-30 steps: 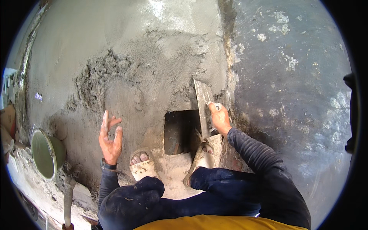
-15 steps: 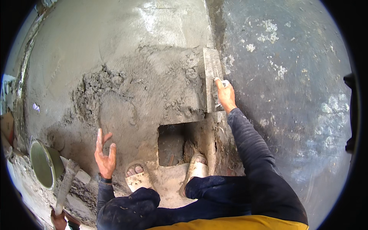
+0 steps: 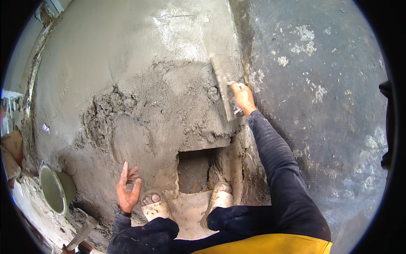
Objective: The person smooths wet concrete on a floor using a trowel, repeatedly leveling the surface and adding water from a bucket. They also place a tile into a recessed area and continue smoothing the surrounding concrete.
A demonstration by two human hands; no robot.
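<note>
My right hand [image 3: 243, 97] grips the handle of a long metal trowel [image 3: 220, 78], whose blade lies on wet grey cement [image 3: 160, 106] near its right-hand border, above a square hole [image 3: 194, 169]. The cement is rough and lumpy around the middle and smoother higher up. My left hand [image 3: 127, 192] hovers low on the left with fingers spread and nothing in it, a watch on its wrist. My sandalled feet [image 3: 152, 203] stand either side of the hole's lower corners.
A green bucket [image 3: 55, 190] stands at left. Below it another person's hand [image 3: 67, 249] holds a cement-coated tool [image 3: 84, 230]. Cardboard [image 3: 12, 148] lies at the far left edge. A dark, speckled surface [image 3: 325, 106] fills the right, alongside a crumbly seam.
The trowel and my right hand moved up from beside the hole, then slightly left. The view has shifted, and the other person's tool has changed position at lower left.
</note>
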